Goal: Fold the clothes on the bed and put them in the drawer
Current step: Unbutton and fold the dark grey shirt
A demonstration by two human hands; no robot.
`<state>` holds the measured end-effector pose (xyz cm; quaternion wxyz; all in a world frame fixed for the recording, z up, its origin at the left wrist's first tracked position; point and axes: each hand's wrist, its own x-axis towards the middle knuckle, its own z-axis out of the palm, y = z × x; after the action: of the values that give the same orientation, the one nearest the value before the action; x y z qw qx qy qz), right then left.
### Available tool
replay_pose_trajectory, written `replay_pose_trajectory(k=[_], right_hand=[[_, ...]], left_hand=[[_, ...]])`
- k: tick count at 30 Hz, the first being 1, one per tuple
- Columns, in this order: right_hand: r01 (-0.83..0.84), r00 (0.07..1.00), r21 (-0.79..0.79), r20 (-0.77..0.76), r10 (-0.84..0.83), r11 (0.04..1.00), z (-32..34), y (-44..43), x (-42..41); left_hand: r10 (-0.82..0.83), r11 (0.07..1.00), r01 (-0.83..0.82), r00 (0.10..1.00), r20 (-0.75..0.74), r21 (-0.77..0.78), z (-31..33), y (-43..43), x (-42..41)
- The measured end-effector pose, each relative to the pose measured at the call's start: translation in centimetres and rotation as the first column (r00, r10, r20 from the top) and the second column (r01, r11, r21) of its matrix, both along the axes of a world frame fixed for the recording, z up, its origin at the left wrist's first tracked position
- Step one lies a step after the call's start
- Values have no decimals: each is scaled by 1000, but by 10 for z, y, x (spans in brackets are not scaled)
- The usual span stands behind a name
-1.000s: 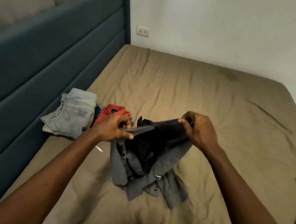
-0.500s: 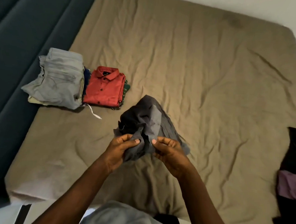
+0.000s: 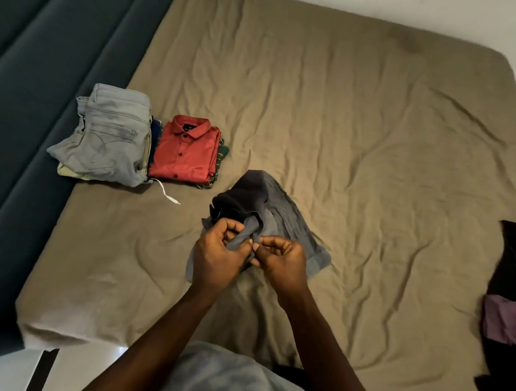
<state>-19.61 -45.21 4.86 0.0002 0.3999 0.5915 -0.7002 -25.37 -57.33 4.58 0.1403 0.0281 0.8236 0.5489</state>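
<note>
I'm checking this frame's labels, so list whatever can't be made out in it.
Head view throughout.
The grey garment: type unclear, bunched up and partly covered by the left hand and right hand.
Clothes under the grey jeans and red shirt: only edges show.
The dark clothes at right: cut by the frame edge.
The drawer: out of view.

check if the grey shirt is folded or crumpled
Crumpled, not folded: the grey shirt is a bunched heap, unlike the squared red shirt; left hand and right hand pinch it.
</note>
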Motion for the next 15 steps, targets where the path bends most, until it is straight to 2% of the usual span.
replay_pose_trajectory(k=[4,9,12,15], right_hand=[[74,996,-102,-40,-78,992,3,-1,3],[44,997,-76,-65,-49,996,9,5,3],[-11,998,36,-66,13,999,12,16,3],[-61,996,262,-52,77,963,16,27,3]], left_hand=[[-54,998,53,998,-36,-42,7,4,0],[-89,989,80,993,-72,-123,16,10,-1],[-134,989,133,991,-7,-70,24,17,-7],[-234,971,230,971,58,60,36,22,-12]])
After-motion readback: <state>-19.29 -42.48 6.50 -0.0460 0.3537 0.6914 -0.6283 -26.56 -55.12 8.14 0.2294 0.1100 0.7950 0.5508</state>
